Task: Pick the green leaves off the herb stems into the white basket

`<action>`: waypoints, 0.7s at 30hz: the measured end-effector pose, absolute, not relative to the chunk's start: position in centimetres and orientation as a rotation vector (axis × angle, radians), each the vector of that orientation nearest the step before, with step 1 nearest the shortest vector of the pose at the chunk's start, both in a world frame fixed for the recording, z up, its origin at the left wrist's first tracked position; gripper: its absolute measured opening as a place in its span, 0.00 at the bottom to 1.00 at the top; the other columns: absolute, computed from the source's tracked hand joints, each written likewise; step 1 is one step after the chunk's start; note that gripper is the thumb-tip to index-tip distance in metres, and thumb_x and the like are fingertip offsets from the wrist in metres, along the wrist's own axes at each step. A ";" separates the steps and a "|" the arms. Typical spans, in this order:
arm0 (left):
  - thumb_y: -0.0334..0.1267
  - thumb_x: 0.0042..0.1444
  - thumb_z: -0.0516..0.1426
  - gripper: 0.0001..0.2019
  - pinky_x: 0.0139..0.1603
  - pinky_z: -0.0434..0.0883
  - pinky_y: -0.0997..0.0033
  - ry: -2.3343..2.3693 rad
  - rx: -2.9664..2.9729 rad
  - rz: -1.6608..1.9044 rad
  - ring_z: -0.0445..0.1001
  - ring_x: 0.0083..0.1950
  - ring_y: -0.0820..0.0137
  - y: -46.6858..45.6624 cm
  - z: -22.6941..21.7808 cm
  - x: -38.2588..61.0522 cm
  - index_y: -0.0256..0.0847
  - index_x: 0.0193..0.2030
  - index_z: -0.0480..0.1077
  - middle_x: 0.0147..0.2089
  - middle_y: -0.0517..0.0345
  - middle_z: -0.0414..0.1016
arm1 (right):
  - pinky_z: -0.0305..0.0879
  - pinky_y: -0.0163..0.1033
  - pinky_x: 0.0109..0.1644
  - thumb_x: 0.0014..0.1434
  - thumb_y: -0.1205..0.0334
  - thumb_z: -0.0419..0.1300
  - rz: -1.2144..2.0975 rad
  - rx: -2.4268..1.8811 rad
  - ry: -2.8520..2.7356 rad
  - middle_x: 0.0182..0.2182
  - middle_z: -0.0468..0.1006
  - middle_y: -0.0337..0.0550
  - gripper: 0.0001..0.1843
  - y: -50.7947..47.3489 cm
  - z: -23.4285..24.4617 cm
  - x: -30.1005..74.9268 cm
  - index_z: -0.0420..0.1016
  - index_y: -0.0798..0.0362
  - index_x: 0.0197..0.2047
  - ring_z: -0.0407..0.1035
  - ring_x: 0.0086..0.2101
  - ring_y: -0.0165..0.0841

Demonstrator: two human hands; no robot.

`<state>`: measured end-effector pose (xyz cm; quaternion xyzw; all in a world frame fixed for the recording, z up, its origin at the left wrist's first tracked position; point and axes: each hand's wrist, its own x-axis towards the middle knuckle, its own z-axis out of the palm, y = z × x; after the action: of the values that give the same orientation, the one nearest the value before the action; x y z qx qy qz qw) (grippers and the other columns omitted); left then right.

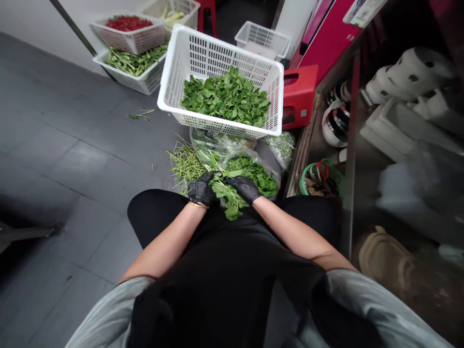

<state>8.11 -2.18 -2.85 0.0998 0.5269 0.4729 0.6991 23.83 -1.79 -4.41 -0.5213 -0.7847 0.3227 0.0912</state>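
Note:
Black gloves cover both hands, which meet low in front of my lap. My left hand (pixel 201 189) is closed around the stems of a bunch of leafy greens (pixel 231 195). On the other side, my right hand (pixel 246 187) is closed on the same bunch near its leaves; its fingertips are partly hidden. Just beyond, a clear plastic bag (pixel 270 166) holds more leafy greens. Loose stems (pixel 186 164) lie in a pile on the floor left of the bag. A white plastic basket (pixel 221 126) with picked leaves (pixel 226 99) stands behind the bags.
A red stool (pixel 308 96) is beside the basket. At the back left, a basket of red chillies (pixel 128 23) sits on a basket of green vegetables (pixel 136 60). Metal shelving (pixel 350 169) with containers runs along the right. Stray stems (pixel 143 115) lie on the grey floor (pixel 83 159).

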 end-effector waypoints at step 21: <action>0.50 0.52 0.61 0.18 0.49 0.73 0.53 0.932 0.204 0.996 0.78 0.47 0.55 -3.1 -0.6 6.4 0.38 0.43 0.75 0.41 0.47 0.79 | 0.66 0.35 0.38 0.58 0.51 0.57 1.252 -1.607 -1.716 0.33 0.81 0.42 0.16 -3.9 -4.8 22.4 0.79 0.53 0.39 0.74 0.34 0.34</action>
<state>6.38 -3.11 -0.60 0.0942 0.4301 0.4593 0.7715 22.42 -3.89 -4.80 -0.5863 -0.6259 0.4566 0.2367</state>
